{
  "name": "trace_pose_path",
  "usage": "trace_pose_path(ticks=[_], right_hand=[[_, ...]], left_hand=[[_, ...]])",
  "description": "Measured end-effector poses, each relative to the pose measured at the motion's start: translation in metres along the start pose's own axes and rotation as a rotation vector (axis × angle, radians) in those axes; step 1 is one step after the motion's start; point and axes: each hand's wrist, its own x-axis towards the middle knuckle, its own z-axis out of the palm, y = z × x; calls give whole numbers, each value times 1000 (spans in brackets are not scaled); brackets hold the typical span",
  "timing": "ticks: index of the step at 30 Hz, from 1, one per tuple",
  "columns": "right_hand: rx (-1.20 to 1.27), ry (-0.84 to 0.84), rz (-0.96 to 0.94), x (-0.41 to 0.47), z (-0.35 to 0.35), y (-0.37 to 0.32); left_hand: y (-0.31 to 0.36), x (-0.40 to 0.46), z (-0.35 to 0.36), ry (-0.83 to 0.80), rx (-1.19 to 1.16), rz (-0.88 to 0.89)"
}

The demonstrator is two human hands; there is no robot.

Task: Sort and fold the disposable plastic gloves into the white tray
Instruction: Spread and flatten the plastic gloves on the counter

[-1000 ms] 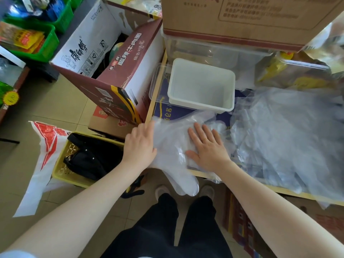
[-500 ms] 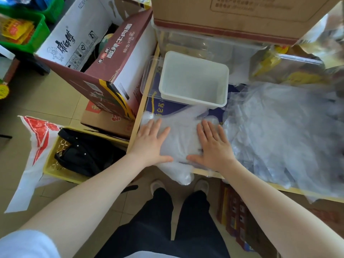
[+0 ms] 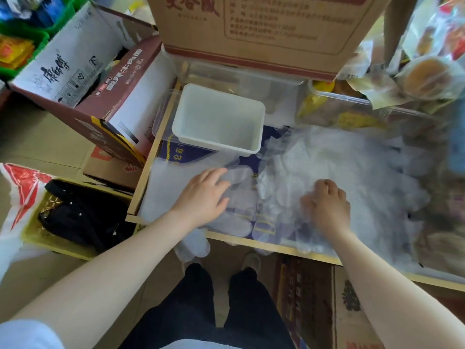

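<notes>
A flattened clear plastic glove (image 3: 176, 187) is seen lying on the bench (image 3: 251, 241), near its left front corner, with some of its fingers hanging over the front edge. The left hand (image 3: 201, 195) is laid flat on this glove, palm down, and its fingers are straight and a little spread. To the right, a big loose pile of gloves (image 3: 352, 172) is spread over the bench, up to its front edge. The right hand (image 3: 327, 202) is placed on the left part of this pile, with the fingers curled downward into the plastic; it cannot be told for sure whether a glove is pinched, because the fingertips are hidden and the picture is blurred there. The two hands are well apart. The white tray (image 3: 219, 144) stands behind the left hand, just beyond the flattened glove, and nothing clear can be made out inside it. A brown cardboard box (image 3: 251, 34) is seen behind the tray, and a yellow basket (image 3: 32, 230) with a black thing in it stands on the floor to the left.
</notes>
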Motion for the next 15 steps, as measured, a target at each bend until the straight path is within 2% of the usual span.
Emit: trace_pose_path(ticks=[5,7,9,11,13,15], right_hand=[[110,106,-98,9,-4,18],[187,209,-200,10,-15,22],[183,346,-381,7,-27,25],[105,447,-521,3,-36,28],[-5,468,-624,-4,-41,32],[-71,475,-700,-9,-42,36]], left_hand=[[47,30,7,64,-229,18],[66,46,2,65,-362,-21],[87,65,-4,33,-552,-119],[109,83,-12,-80,-887,-276],[129,96,-14,-107,-1136,-376],[143,105,-13,-161,-1237,-410]])
